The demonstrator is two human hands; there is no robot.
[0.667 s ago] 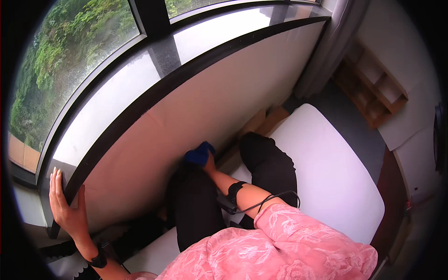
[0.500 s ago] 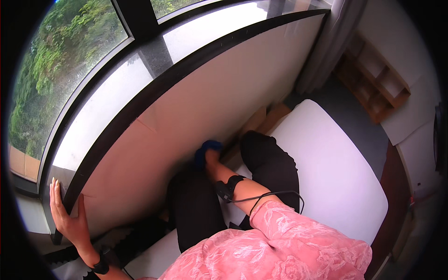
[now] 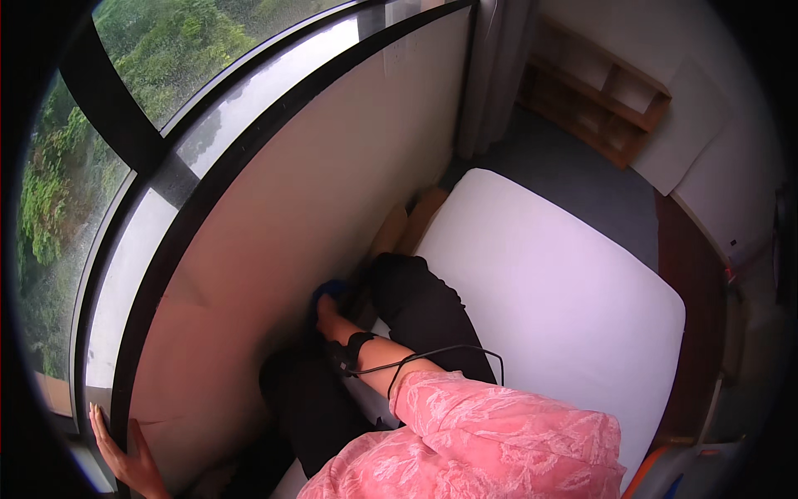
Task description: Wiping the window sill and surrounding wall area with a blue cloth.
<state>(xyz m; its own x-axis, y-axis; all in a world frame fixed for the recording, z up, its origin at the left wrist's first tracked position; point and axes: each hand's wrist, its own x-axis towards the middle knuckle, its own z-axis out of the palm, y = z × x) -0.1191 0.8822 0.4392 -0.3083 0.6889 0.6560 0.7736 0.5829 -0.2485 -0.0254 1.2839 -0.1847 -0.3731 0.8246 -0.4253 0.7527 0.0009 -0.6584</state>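
Note:
My left hand (image 3: 125,453) rests at the lower left on the dark window frame (image 3: 126,366). Its fingers are stretched along the ledge, with the thumb apart on the wall side. Low beside the pale wall panel (image 3: 274,200), between my dark-trousered knees, is my right hand (image 3: 327,323). It is closed around a blue cloth (image 3: 331,289), bunched at the wall's foot. Shadow hides most of the fingers. A black strap device (image 3: 349,353) circles the right forearm, and a loose black cable (image 3: 465,348) runs from it.
A white mattress (image 3: 565,308) lies to my right. Beyond it are a grey curtain (image 3: 495,75) and a wooden shelf unit (image 3: 594,83). Brown cardboard (image 3: 420,218) is wedged between mattress and wall. An orange-edged thing (image 3: 648,474) shows at lower right.
The view has swung to the right, so the window and mattress sit further left. My right hand has moved lower along the wall with the blue cloth. My left hand stays on the frame.

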